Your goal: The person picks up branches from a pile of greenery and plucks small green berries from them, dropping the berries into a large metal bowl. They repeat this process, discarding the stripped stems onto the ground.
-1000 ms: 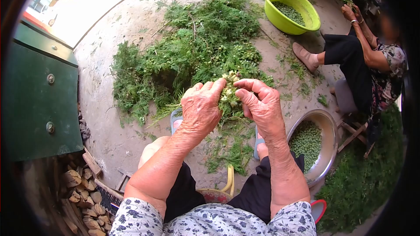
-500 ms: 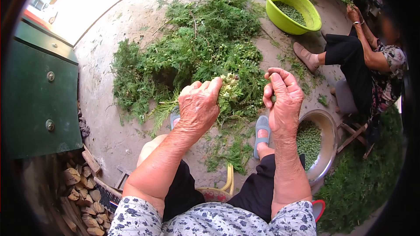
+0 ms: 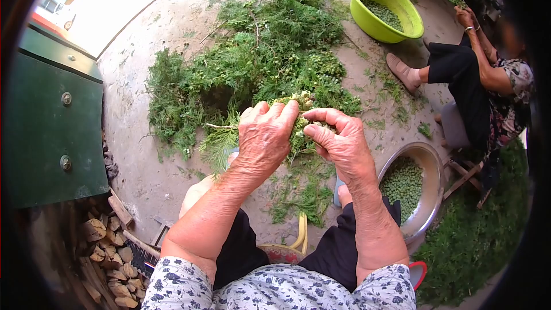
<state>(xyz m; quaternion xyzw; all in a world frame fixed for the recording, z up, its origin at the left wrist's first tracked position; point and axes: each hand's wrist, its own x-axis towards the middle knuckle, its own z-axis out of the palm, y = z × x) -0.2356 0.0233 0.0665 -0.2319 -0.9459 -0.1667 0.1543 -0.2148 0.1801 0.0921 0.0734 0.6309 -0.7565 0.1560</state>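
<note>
My left hand (image 3: 264, 138) is closed around a leafy evergreen sprig (image 3: 221, 140); its fronds stick out on the left and pale green cones show past the fingertips. My right hand (image 3: 347, 149) meets it from the right, thumb and forefinger curled in a pinch about small green cones (image 3: 313, 123) at the sprig's end. The fingers partly hide what lies in that palm. Beyond both hands spreads a heap of cut evergreen branches (image 3: 287, 40). Beside my right forearm stands a metal basin (image 3: 431, 166) holding many green cones (image 3: 403, 186).
A lime-green tub (image 3: 367, 26) with more cones stands at the far right. Another person (image 3: 499, 83) sits at the right, holding a sprig. Split firewood (image 3: 115, 264) lies at lower left, below a dark green panel (image 3: 54, 126). Loose greenery (image 3: 310, 201) litters the floor between my feet.
My right hand has moved left and slightly down, from apart in the air to the sprig beside my left hand. The left hand has barely shifted and still grips the sprig.
</note>
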